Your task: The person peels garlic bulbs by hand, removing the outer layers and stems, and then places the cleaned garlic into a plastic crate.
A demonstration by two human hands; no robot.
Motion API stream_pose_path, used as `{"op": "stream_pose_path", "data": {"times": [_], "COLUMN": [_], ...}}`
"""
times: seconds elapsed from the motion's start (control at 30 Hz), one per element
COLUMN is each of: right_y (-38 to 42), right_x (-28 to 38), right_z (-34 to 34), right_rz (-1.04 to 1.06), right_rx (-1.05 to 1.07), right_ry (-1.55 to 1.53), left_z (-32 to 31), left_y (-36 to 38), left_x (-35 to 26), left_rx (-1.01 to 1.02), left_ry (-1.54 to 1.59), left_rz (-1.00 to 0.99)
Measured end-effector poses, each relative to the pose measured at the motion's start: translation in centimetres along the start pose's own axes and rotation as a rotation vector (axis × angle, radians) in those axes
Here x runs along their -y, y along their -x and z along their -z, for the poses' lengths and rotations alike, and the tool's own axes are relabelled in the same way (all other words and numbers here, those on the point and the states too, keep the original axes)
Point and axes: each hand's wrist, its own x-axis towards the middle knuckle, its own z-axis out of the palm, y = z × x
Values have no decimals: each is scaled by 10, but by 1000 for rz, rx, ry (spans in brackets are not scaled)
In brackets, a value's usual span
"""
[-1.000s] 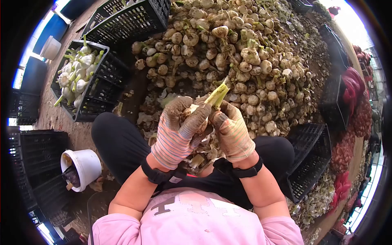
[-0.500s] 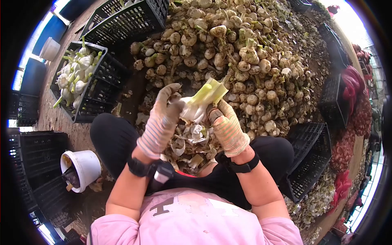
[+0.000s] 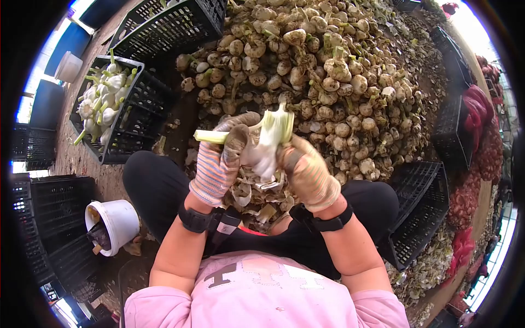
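My gloved left hand is closed around a garlic bulb, and its pale green stem sticks out to the left past the fingers. Most of that bulb is hidden by the hand. A strip of garlic skin, pale green above and white below, hangs between the hands. My gloved right hand is closed on the right side of this skin, whose lower end is blurred. Below both hands, between the legs, lies a heap of dry garlic peelings.
A large pile of unpeeled garlic spreads ahead. At the left, a black crate holds whitish garlic with stems, and a white bucket stands behind it. Another black crate is by the right knee. Red net sacks lie at far right.
The stem has swung from upright to pointing left in my left hand. The outer skin has come apart from it and is now at my right hand.
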Motion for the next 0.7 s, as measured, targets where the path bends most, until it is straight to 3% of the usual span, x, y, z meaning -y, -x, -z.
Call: {"op": "stream_pose_path", "data": {"times": [0.03, 0.1, 0.17, 0.23, 0.27, 0.37, 0.4, 0.5, 0.53, 0.57, 0.63, 0.7], "right_y": [-3, -8, -14, -21, -21, -21, -22, -11, -10, -7, -9, -8], "right_x": [3, 12, 13, 15, 15, -3, 11, -2, -5, -13, -12, 3], "right_z": [3, 5, 13, 47, 50, 31, 21, -13, -19, -18, -19, -26], "right_rz": [2, -12, 38, 66, 71, 51, -195, 146, 274, 176, 326, 98], "right_rx": [0, -63, -284, -98, -277, -144, -62, 26, -1, -80, -56, -258], "right_ry": [-2, -293, -471, -639, -397, -332, -111, 334, 506, 267, 414, 396], "left_z": [2, 2, -4, 2, 2, 12, 16, 19, 19, 21, 8, 10], "left_y": [2, 7, 9, 11, 12, 10, 11, 10, 10, 12, 12, 9], "left_x": [1, 0, -13, -17, -22, -28, -30, -25, -22, -26, -24, -17], "left_rx": [1, 59, 113, 129, 70, -39, 6, 133, 146, 255, 217, 215], "left_ry": [-3, 85, 172, 342, 224, -32, 2, -137, -261, -320, -443, -405], "left_rz": [1, 89, 114, 104, 42, -59, 18, 11, -76, 82, -84, -166]}}
